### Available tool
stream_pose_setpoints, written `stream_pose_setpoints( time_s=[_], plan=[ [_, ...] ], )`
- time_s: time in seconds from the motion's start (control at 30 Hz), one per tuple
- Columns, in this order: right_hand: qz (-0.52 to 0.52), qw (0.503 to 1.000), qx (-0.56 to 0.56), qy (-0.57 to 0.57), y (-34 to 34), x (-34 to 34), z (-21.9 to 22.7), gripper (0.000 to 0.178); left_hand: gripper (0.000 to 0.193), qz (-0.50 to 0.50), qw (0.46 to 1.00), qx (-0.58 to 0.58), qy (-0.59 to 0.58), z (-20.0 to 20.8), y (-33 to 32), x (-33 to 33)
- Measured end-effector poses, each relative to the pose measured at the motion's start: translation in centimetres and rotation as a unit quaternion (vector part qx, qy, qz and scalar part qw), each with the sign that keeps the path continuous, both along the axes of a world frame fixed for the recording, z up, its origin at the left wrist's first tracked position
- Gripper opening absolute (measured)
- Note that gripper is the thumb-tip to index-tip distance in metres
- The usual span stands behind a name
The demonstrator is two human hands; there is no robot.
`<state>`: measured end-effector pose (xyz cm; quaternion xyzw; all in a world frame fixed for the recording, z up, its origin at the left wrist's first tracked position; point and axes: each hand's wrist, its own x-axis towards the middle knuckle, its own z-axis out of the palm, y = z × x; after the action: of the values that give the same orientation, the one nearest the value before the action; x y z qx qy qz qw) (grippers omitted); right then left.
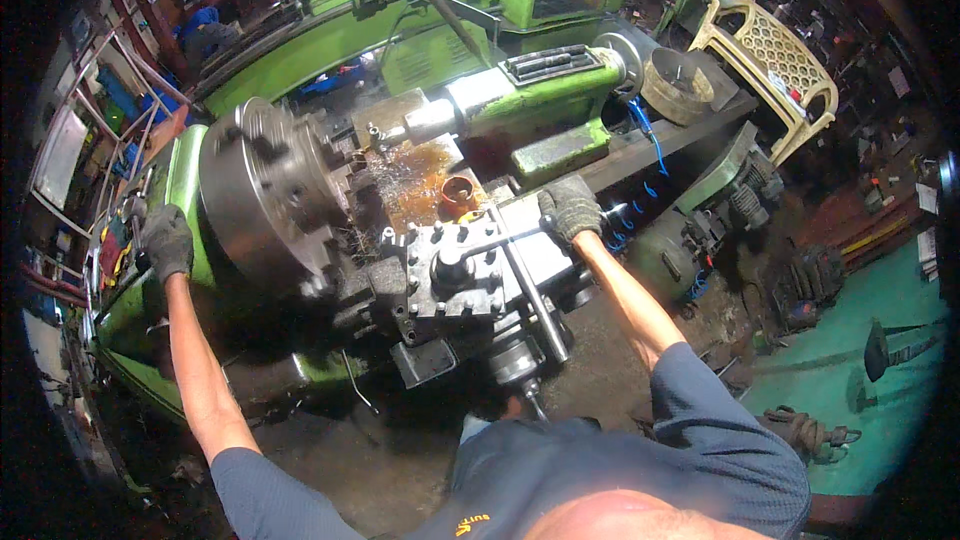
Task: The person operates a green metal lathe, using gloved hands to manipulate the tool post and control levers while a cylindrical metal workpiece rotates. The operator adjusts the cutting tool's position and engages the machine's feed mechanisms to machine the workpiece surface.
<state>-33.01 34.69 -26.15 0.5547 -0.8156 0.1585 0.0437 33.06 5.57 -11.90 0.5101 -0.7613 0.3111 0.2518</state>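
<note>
My left hand point(168, 242), in a dark grey work glove, is closed around a control lever point(138, 230) on the green headstock point(188, 165) of a metal lathe. My right hand point(570, 209), also gloved, grips the outer end of the tool post handle point(500, 239). That handle reaches from the hub of the square tool post point(453, 272), which has several bolts along its edges. Between my hands, the big lathe chuck point(270, 190) looks smeared, as if turning. A long metal bar point(530, 285) lies across the carriage beside the tool post.
Behind the carriage is the green tailstock point(545, 90). A small brown cup point(458, 197) stands on the wet, rusty-looking cross slide. A round tub point(677, 85) and a cream plastic chair point(770, 65) are at the far right. Blue coiled hose point(655, 145) hangs near a motor point(755, 190).
</note>
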Motion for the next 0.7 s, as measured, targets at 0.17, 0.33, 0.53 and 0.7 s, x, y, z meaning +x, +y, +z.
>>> stream_pose_setpoints(
  time_s=[0.17, 0.33, 0.53, 0.7],
  plan=[
    [0.023, 0.999, -0.034, 0.016, -0.4, -0.3, -1.2, 0.032, 0.017, -0.004, 1.0, 0.002, 0.001, 0.0, -0.4, 0.7],
    [0.031, 0.999, -0.01, 0.018, -0.4, -1.7, -2.2, 0.033, 0.016, 0.007, 1.0, 0.006, -0.009, 0.0, -0.2, -0.4],
    [0.019, 0.999, 0.022, -0.022, -0.7, -1.0, -1.3, 0.032, 0.013, -0.004, 1.0, 0.008, 0.003, 0.6, 0.7, -0.4],
    [0.006, 0.999, 0.03, -0.035, 0.0, 0.4, 0.3, 0.033, 0.014, 0.011, 0.999, 0.023, 0.031, 0.6, 1.0, -0.4]
  ],
)
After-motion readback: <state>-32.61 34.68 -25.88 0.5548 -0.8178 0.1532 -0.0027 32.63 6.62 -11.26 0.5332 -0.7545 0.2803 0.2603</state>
